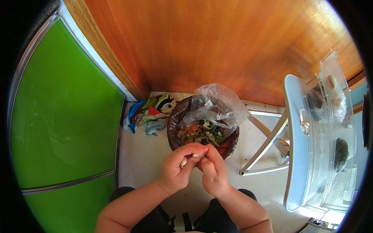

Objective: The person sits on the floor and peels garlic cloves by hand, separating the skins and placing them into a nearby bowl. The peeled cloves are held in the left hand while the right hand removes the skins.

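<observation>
Both of my hands meet just above the near rim of a lined waste bin [172, 128]. My left hand [179, 167] holds a garlic clove [198, 155] between thumb and fingers, and a second clove [183, 162] is tucked in its palm. The fingertips of my right hand [214, 171] pinch the same clove from the other side. Inside the bin lie vegetable scraps [201, 131], with orange pieces, green leaves and pale papery skins. A clear plastic bag [221, 107] lies over the bin's far side.
Crumpled coloured cloths or bags [151, 113] lie on the floor left of the bin. At the right stands a folding table [295, 174] with a small dish of garlic [304, 124] and clear plastic containers [329, 116]. Green cabinet doors [67, 116] are at the left, a wooden door [204, 43] ahead.
</observation>
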Tool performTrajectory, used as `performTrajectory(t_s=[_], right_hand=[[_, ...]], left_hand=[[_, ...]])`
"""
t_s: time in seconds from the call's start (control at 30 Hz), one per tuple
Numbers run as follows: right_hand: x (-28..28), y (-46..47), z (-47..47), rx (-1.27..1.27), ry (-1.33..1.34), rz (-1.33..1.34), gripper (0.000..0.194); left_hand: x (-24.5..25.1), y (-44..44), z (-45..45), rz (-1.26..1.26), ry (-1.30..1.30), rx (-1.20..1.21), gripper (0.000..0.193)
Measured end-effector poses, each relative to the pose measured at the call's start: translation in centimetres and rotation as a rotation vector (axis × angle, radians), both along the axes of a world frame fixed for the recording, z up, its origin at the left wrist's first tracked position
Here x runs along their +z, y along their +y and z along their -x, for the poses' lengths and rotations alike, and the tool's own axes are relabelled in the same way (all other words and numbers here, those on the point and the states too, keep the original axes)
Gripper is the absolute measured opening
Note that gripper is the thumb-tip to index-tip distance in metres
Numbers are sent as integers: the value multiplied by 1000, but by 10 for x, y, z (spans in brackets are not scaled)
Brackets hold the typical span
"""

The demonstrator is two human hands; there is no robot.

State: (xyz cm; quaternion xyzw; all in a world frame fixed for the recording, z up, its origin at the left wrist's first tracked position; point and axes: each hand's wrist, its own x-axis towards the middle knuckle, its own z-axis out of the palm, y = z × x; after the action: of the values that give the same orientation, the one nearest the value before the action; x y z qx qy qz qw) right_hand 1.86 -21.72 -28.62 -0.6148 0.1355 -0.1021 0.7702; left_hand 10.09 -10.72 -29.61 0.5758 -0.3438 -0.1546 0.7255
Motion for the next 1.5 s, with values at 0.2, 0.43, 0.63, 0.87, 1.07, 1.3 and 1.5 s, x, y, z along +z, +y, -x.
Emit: performTrajectory(t_s=[0.2, 0.43, 0.63, 0.87, 1.07, 1.3, 1.5], right_hand=[[-4, -1, -1, -26, 42, 108, 21], [-2, 4, -7, -114, 16, 95, 9], [10, -6, -7, -53, -24, 175, 13], [23, -22, -19, -311, -118, 759, 29], [25, -22, -12, -200, -226, 898, 28], [25, -21, -10, -194, -252, 947, 28], [21, -19, -10, -244, -253, 907, 24]], left_hand=[[-4, -5, 5, -3, 11, 39, 13], [-2, -7, 10, 23, 180, 85, 15], [2, 0, -1, 221, 803, -90, 17], [-2, 7, -8, 332, 937, -129, 21], [-1, 8, -4, 325, 881, -151, 24], [4, 9, -3, 250, 798, -120, 26], [10, 8, 0, 193, 884, -111, 27]])
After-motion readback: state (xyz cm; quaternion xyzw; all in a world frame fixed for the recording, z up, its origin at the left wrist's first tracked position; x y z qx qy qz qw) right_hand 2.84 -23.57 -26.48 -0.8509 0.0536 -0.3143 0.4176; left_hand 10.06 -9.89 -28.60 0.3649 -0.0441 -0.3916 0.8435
